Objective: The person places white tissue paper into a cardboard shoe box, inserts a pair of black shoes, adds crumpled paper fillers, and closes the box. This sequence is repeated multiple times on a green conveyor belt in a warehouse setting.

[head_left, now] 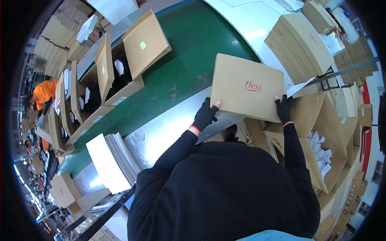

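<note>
A flat, closed brown cardboard shoebox (pixel 245 76) with red lettering is held up over the metal table edge. My left hand (pixel 206 116), in a black glove with bare fingertips, grips its near left corner. At the near right corner my right hand (pixel 284 109), gloved the same way, has its thumb on the lid and its fingers round the side. The box's underside is hidden. Left of it, on the green conveyor belt (pixel 177 64), stand several open shoeboxes (pixel 146 44) with dark contents and white paper inside.
A stack of white sheets (pixel 110 162) lies on the metal table by my left arm. Closed shoeboxes (pixel 299 44) are piled on the white table at the far right. Beside my right arm, a large open carton (pixel 335 140) holds crumpled white paper (pixel 319 152). A person in orange (pixel 44 90) works farther left.
</note>
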Tool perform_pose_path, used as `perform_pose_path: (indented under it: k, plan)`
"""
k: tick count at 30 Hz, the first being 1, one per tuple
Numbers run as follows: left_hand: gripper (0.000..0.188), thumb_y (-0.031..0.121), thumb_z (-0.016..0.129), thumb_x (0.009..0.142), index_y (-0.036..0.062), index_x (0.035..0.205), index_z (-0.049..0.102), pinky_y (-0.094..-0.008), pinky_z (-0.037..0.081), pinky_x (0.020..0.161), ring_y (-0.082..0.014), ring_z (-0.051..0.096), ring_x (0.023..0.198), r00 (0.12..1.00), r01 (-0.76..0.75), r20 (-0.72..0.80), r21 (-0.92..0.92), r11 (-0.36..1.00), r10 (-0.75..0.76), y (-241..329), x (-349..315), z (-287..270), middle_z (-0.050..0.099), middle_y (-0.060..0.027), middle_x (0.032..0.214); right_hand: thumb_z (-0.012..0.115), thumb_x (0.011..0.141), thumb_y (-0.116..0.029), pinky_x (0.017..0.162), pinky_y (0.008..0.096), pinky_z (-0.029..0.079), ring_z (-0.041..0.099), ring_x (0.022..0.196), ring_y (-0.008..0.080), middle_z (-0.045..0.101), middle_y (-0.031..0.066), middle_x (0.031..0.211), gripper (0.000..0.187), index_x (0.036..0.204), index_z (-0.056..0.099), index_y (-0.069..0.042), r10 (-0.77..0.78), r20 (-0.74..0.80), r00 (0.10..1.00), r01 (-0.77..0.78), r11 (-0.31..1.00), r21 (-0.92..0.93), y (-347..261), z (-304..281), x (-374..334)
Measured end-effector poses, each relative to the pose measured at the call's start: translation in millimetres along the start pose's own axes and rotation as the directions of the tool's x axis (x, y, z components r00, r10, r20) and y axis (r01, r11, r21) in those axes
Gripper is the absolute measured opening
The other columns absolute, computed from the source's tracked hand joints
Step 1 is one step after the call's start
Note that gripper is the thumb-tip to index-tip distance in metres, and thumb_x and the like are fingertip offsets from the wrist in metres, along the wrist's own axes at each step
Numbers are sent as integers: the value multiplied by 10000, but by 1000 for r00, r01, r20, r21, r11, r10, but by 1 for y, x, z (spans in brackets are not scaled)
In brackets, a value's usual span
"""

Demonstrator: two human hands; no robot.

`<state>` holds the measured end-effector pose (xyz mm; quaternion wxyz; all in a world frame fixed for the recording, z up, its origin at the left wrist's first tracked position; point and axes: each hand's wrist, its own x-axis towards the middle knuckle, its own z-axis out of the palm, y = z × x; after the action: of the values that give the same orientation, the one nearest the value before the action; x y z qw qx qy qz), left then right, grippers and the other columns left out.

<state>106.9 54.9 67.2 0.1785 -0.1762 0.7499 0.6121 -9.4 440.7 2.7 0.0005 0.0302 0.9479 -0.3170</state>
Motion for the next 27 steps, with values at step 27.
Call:
perform_pose_path:
  k: [27]
  plan:
    - [892,410,695,811,103,1487,201,-353,503,770,-253,542,1108,909,-371,-42,-533,761,414,100,-65,-70,429,-110,1370,622,849,-404,873,392,516,601,1013,251,574,99,1159,615,1294,449,-18,-123,360,925,-367,-39,929,-44,-40,-35]
